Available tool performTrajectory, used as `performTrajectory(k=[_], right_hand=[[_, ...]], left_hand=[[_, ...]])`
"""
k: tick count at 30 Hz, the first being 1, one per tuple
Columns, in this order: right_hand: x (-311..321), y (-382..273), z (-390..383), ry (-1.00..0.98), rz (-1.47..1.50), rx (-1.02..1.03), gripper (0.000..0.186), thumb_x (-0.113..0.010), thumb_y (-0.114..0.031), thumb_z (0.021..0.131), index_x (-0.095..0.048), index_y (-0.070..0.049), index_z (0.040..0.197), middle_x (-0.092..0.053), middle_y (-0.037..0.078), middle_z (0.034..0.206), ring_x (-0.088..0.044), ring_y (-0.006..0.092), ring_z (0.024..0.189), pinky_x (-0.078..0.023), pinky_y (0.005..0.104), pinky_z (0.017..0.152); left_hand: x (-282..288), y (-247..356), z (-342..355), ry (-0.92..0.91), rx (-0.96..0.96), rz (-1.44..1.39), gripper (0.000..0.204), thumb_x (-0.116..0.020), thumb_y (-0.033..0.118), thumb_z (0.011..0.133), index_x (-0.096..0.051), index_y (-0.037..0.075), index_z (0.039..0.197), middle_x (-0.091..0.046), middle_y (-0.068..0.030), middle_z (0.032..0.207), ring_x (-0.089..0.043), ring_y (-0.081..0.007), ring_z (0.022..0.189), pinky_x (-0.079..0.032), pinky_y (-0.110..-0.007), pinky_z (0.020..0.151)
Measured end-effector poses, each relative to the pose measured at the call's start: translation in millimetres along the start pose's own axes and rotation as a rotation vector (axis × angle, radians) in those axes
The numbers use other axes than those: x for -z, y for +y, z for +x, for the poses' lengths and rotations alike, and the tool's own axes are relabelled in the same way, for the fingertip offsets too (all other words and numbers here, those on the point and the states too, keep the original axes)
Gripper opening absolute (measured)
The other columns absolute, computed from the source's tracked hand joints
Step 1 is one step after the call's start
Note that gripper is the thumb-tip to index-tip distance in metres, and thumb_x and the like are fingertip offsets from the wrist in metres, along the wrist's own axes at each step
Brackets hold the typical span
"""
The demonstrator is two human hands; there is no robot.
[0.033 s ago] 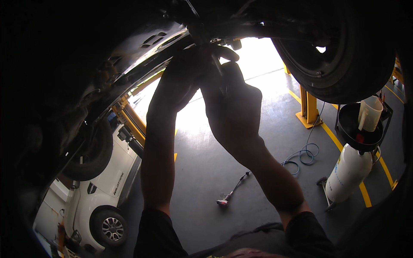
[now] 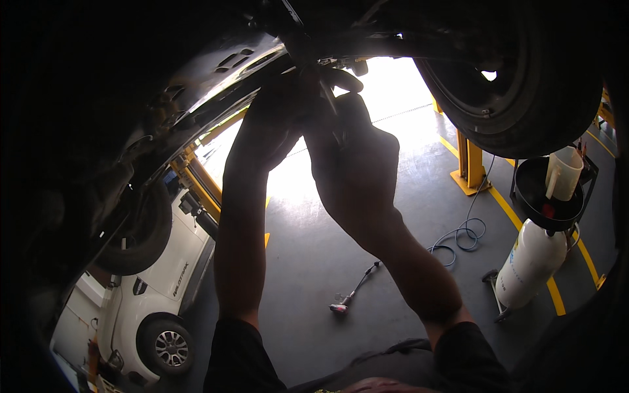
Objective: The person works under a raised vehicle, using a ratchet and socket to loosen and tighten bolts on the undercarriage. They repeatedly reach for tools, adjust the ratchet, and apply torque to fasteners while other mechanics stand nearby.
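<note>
Both arms reach up under a raised vehicle [image 2: 216, 72], whose dark underside fills the top of the view. My right hand [image 2: 357, 154] is closed, with a slim shiny metal tool [image 2: 329, 98] running along its palm side; shadow hides what kind it is. Against it, on the left, my left hand [image 2: 278, 114] is raised and curled at the underbody. Its fingers look closed, but darkness hides what they hold. A dark rod-like part [image 2: 292, 12] with a bright edge shows above the hands.
The vehicle's wheel [image 2: 504, 78] hangs at upper right, near a yellow lift post [image 2: 468, 160]. At right stands a white tank [image 2: 531, 265] with a black drain pan and a plastic jug [image 2: 565, 171]. An air tool [image 2: 341, 306] with a blue hose lies on the floor. A white pickup [image 2: 157, 275] is parked left.
The dark part above my hands and the metal tool have shifted very slightly. Both hands stay almost in place.
</note>
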State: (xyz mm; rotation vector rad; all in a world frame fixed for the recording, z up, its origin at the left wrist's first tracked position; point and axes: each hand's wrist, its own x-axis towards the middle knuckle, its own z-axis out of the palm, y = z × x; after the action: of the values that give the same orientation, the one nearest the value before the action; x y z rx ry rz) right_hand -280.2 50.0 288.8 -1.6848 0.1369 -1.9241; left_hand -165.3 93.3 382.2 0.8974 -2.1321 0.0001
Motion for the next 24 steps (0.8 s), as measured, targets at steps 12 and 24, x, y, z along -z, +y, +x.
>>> performTrajectory(k=[12, 24], right_hand=[[-13.1, 35.5, 3.4, 0.244, 0.079, 0.14, 0.026, -0.066, -0.026, 0.099, -0.056, -0.002, 0.096, -0.053, 0.005, 0.058, -0.053, 0.0095, 0.048, -0.038, 0.0236, 0.044], [-11.0, 16.0, 3.0, 0.232, 0.278, 0.067, 0.022, -0.063, -0.022, 0.101, -0.055, -0.004, 0.09, -0.054, 0.003, 0.063, -0.053, 0.0102, 0.05, -0.04, 0.0238, 0.047]], left_hand=[[-31.0, 23.1, 6.3, 0.367, 0.184, 0.246, 0.022, -0.073, 0.028, 0.093, -0.066, 0.008, 0.089, -0.055, 0.0009, 0.071, -0.044, -0.0068, 0.061, -0.035, -0.025, 0.059], [-22.1, 29.9, -3.3, 0.251, 0.033, 0.441, 0.02, -0.064, 0.016, 0.097, -0.067, 0.007, 0.115, -0.057, -0.0011, 0.074, -0.042, -0.0076, 0.054, -0.036, -0.024, 0.05]])
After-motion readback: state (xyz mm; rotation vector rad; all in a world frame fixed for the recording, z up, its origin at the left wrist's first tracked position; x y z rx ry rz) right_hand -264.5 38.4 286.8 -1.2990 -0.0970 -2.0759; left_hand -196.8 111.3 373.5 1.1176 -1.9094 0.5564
